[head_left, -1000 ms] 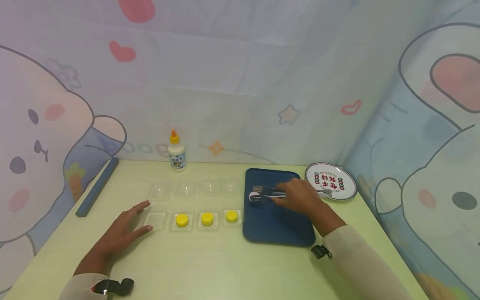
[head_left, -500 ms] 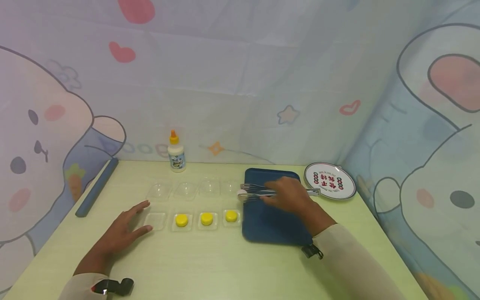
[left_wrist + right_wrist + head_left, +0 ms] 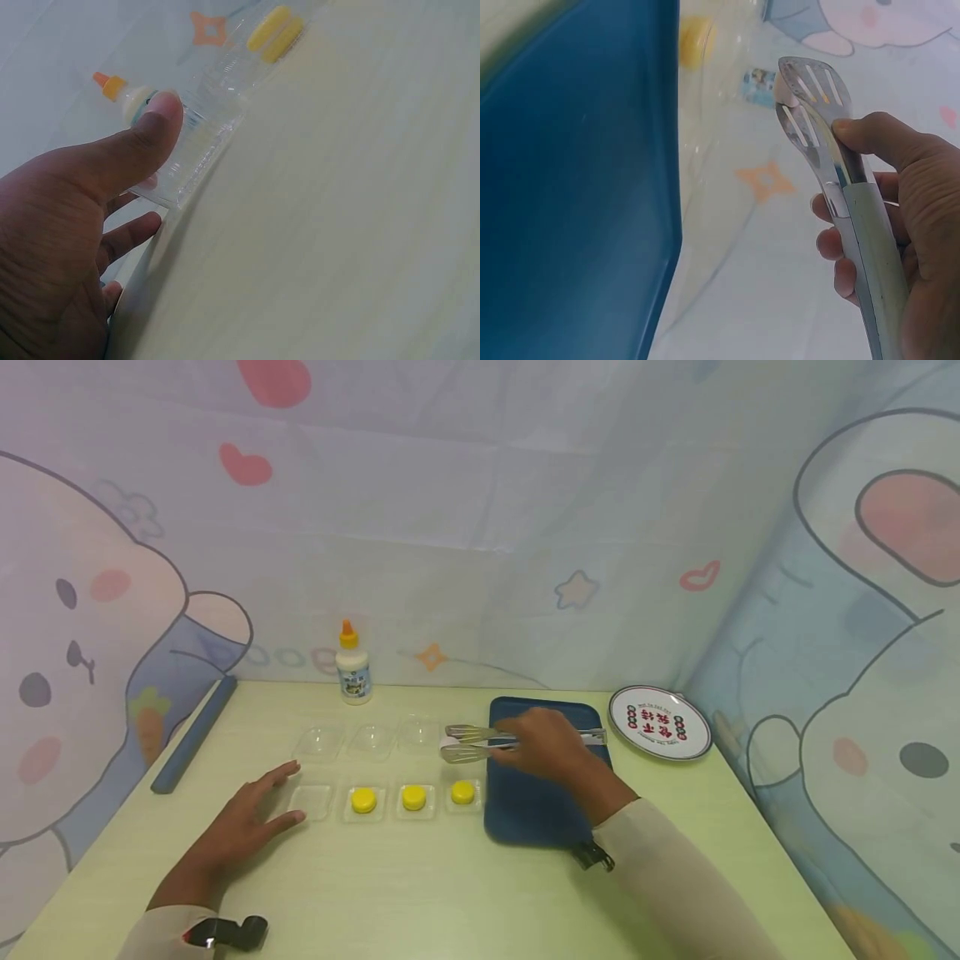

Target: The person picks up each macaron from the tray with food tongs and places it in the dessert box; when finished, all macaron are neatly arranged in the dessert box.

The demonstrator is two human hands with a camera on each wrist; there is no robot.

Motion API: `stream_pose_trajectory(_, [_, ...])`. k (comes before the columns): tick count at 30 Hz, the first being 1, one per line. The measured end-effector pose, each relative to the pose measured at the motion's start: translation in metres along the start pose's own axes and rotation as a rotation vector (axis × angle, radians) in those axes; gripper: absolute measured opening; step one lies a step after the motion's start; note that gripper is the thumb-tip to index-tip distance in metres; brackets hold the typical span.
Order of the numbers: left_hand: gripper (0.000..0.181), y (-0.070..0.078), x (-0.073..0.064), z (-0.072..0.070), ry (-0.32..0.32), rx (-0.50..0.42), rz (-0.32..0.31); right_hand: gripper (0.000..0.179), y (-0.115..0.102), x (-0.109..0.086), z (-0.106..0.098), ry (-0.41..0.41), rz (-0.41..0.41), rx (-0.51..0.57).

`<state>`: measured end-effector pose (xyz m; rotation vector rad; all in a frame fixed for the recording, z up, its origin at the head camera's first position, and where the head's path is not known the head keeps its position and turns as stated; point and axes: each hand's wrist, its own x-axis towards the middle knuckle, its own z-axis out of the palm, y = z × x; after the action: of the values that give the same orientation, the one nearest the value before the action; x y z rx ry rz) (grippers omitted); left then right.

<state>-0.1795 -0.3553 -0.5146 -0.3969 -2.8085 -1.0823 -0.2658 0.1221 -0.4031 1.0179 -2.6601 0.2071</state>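
Note:
In the head view my right hand (image 3: 543,743) grips metal tongs (image 3: 870,262) over the left edge of the dark blue tray (image 3: 543,806). Their slotted tips pinch a small pale round piece (image 3: 783,91), mostly covered by the metal. My left hand (image 3: 243,822) lies beside the leftmost shallow clear box (image 3: 311,802), thumb and fingers spread; whether it touches the box cannot be told. To its right stand clear boxes with yellow round pieces, left (image 3: 363,800), middle (image 3: 413,797) and right (image 3: 462,792). Behind them is a row of clear domed lids (image 3: 371,740), partly under the tongs.
A white bottle with an orange tip (image 3: 355,672) stands at the back of the table. A printed plate (image 3: 660,722) lies right of the tray. Along the left table edge runs a blue-grey bar (image 3: 195,735). A patterned cloth (image 3: 480,527) hangs behind.
My right hand has carried the tongs and the pale piece leftward, from over the tray to the lids beside it. The left hand has stayed put.

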Motion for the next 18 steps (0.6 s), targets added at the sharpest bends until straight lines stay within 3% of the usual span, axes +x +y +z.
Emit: stream_pose_trajectory(18, [0.081,-0.004,0.001,0.0,-0.009,0.002,-0.009,0.032,-0.061,0.038,0.009,-0.041,-0.07,0.002])
